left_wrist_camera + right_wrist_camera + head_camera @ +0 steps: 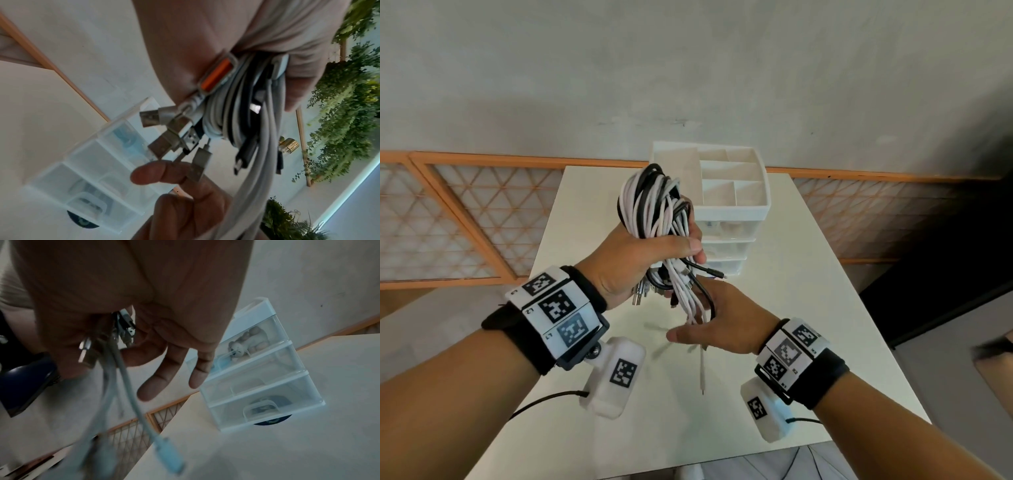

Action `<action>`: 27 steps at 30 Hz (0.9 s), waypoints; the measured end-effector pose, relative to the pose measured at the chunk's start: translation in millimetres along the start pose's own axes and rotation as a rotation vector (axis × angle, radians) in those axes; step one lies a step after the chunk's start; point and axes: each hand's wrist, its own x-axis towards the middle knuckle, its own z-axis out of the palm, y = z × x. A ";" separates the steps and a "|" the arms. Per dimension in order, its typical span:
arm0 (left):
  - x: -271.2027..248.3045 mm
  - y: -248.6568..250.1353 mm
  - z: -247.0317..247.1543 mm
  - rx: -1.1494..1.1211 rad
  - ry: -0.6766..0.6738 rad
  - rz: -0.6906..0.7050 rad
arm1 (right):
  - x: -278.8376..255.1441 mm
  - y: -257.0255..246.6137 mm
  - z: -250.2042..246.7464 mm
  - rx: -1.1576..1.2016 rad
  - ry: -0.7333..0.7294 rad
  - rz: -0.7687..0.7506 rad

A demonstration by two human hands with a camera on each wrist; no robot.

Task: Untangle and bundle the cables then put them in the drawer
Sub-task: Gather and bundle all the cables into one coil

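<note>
While the left hand [640, 255] grips the coiled cables [654, 205] above the counter [808, 308], the right hand [722, 322] cups loose ends, fingers relaxed; bundling looks unfinished, and the drawers [726, 246] are shut.

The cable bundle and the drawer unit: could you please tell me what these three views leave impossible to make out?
- Cable bundle: how many cables and how knotted; the left hand covers its middle in the head view.
- Loose cable ends: plug type lost to blur, right wrist view.
- Right hand: fingers hidden behind its back in the head view.
- Drawer unit: bottom drawer's dark contents unclear through the frosted front.
</note>
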 end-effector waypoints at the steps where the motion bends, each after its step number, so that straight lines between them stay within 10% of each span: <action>1: 0.0 -0.9 -0.2 -0.001 0.005 0.000 | 1.5 3.7 0.7 -0.026 0.047 0.003; 11: 3.2 4.6 -4.4 -0.019 0.012 -0.021 | 2.9 6.3 -4.3 0.011 0.090 0.003; 20: -2.3 -14.4 14.2 0.528 -0.219 -0.427 | 17.1 10.8 -25.6 -0.743 0.267 -0.031; 27: -3.6 -38.2 19.7 0.538 -0.009 -0.432 | 14.4 1.6 -32.0 -0.322 0.257 -0.062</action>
